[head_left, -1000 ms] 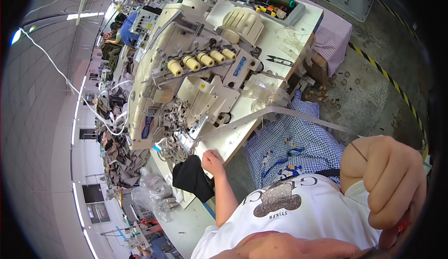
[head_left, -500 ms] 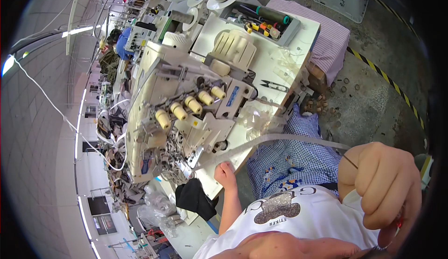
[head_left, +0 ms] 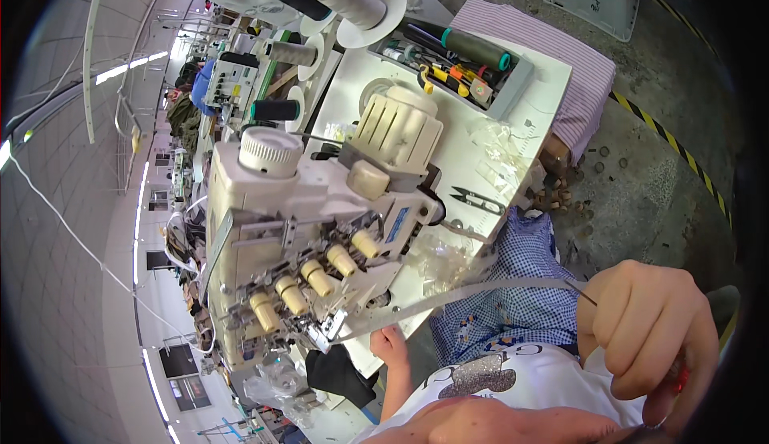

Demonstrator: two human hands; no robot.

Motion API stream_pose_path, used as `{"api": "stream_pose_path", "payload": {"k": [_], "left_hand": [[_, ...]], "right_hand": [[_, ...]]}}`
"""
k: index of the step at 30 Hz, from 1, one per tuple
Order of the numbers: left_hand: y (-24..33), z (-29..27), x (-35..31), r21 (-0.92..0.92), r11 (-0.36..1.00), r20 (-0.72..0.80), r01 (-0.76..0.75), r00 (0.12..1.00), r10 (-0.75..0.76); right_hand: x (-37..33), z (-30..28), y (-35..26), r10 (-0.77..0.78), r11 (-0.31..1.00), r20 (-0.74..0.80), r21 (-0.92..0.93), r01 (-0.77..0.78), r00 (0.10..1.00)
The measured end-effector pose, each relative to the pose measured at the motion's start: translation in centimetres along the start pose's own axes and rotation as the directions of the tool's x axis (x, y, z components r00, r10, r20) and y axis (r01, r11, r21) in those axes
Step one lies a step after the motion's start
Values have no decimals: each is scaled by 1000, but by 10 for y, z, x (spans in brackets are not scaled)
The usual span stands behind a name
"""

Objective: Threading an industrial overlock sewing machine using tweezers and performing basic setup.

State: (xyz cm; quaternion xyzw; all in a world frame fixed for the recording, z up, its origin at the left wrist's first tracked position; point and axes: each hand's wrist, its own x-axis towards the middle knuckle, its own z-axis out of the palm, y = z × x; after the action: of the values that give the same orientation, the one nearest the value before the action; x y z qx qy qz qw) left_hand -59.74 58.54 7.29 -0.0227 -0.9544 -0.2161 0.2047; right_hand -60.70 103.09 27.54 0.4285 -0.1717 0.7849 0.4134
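My right hand [head_left: 653, 328] is raised close at the right, its fingers wrapped around a thin, dark, pointed metal tool [head_left: 583, 293]. A bit of red shows low in the grip; the rest of the tool is hidden. From the tool's tip a narrow grey strip [head_left: 456, 293] arcs left to the needle area of a cream industrial sewing machine [head_left: 296, 192]. By the table's near edge, below the strip, my left hand [head_left: 390, 345] is closed; whatever its fingers may hold is hidden. Beside it, to the left, lies a black cloth [head_left: 340, 376].
Thread snips [head_left: 478, 200] and clear plastic wrapping [head_left: 440, 261] lie on the white table [head_left: 533, 96]. A grey tool tray [head_left: 513, 92] and thread cones [head_left: 344, 0] are farther back. Blue checked cloth [head_left: 521, 256] covers my lap.
The view has shifted, so the machine appears larger and lower left. The strip still runs from the machine to the tool in my right hand. Both hands keep their closed shape.
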Motion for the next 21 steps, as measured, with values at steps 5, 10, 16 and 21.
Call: {"api": "stream_pose_path", "payload": {"k": [5,10,16,21], "left_hand": [[-1,3,1,26,999,1,31,1000,-31],[3,1,2,50,997,23,57,998,-58],[19,1,6,58,995,36,80,996,-82],[5,0,0,73,992,54,99,993,-103]], "right_hand": [[-7,-32,6,25,1000,19,-10,-25,1000],[-5,-66,13,200,979,139,20,-205,970],[-36,-103,19,263,847,-337,-367,-383,904],[-75,-132,58,260,662,-509,-525,-536,820]]}}
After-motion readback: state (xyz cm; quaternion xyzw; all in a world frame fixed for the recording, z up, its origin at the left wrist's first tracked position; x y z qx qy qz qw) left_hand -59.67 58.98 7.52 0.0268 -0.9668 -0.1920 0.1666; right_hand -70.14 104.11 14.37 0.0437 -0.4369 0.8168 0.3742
